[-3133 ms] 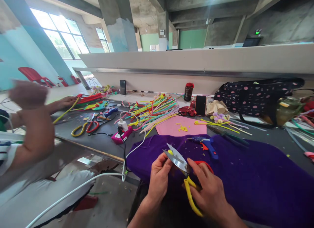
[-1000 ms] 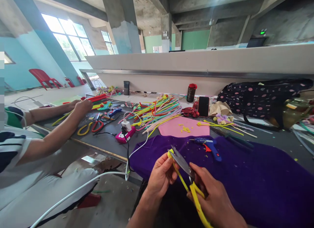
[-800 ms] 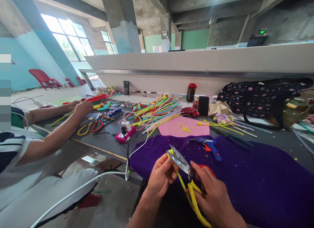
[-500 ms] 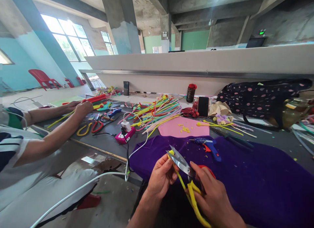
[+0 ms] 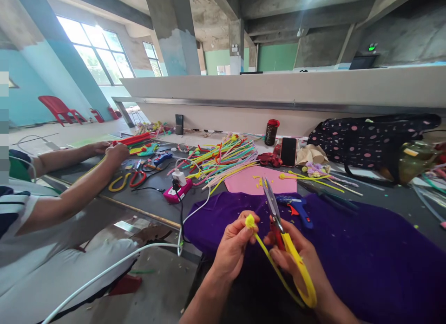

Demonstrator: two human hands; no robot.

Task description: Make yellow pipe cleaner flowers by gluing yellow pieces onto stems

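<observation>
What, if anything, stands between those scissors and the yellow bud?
No separate object shows there. The left hand holds the yellow bud, so only its own fingers crowd it. The scissors in the right hand point up beside it, apart, with purple cloth visible behind the gap.

The one view looks from the person's head, forward and down across the worktop (image 5: 143, 203) toward the white partition (image 5: 244, 87) at its far side. It is wide, taking in ceiling beams (image 5: 331, 24) above and floor (image 5: 167, 277) at near left. The left hand (image 5: 234, 245) and right hand (image 5: 300, 249) show close, near the middle.
</observation>
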